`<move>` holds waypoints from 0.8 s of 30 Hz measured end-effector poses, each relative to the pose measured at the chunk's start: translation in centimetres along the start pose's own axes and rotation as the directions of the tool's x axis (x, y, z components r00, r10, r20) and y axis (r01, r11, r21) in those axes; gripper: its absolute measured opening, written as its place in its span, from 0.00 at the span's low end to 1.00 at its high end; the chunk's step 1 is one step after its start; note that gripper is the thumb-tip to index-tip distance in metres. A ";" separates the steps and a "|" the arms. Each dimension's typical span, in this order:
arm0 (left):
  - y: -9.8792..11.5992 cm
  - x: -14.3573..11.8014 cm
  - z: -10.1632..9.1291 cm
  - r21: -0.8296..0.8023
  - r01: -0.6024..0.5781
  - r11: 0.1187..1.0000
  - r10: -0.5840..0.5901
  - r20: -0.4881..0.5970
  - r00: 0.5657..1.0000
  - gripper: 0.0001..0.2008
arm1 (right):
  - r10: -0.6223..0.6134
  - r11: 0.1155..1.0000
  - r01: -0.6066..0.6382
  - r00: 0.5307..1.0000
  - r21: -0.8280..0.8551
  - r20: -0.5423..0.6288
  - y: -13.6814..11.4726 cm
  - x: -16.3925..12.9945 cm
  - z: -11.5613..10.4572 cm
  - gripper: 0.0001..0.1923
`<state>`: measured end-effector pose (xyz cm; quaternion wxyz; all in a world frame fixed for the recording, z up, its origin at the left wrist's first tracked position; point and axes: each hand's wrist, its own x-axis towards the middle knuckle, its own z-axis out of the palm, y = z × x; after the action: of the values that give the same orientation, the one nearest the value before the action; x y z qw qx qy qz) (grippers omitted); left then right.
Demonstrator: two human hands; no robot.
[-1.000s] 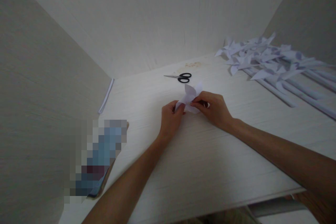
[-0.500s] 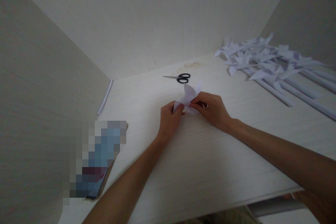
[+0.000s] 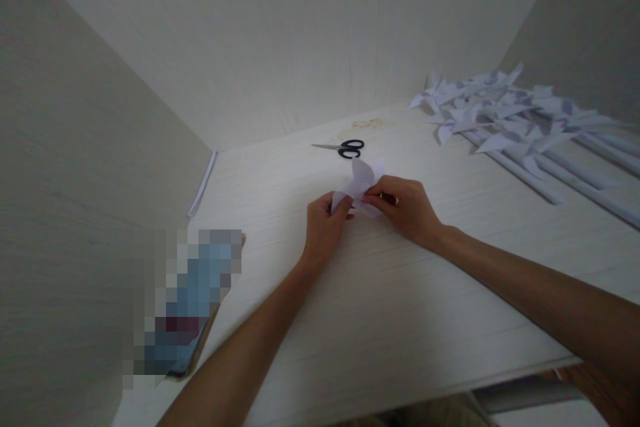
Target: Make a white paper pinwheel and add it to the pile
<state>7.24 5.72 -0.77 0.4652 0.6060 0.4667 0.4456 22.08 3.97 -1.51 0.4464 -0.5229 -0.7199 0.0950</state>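
Note:
A white paper pinwheel with curled blades is held just above the middle of the table. My left hand grips its left side, thumb on top and fingers curled beneath. At the pinwheel's centre, my right hand is closed in a pinch of thumb and forefinger. Whether something small sits in that pinch is hard to see. Just behind the pinwheel lies a pair of scissors with black handles, blades pointing left.
Several white paper pinwheels on rolled paper sticks are piled at the right. A thin white paper roll lies by the left wall. A blurred-out flat object rests left of my forearm. White table has walls on three sides.
Both hands keep nearly the same hold on the pinwheel. My right fingers shift only slightly at its centre, and the whole view has moved a little.

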 end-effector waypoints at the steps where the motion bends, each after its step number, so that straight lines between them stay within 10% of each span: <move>1: 0.0 0.0 0.0 -0.001 -0.003 1.000 0.003 0.004 1.000 0.07 | -0.011 1.000 0.011 1.000 0.014 -0.003 0.0 0.0 0.0 0.06; 24: 0.3 -0.2 0.1 0.098 -0.046 0.994 0.051 -0.042 0.998 0.04 | -0.069 0.991 0.069 0.998 0.114 -0.008 0.0 0.0 -0.1 0.03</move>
<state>7.33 5.51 -0.50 0.4139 0.6287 0.4832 0.4471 22.18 3.90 -1.47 0.4800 -0.4715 -0.7300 0.1197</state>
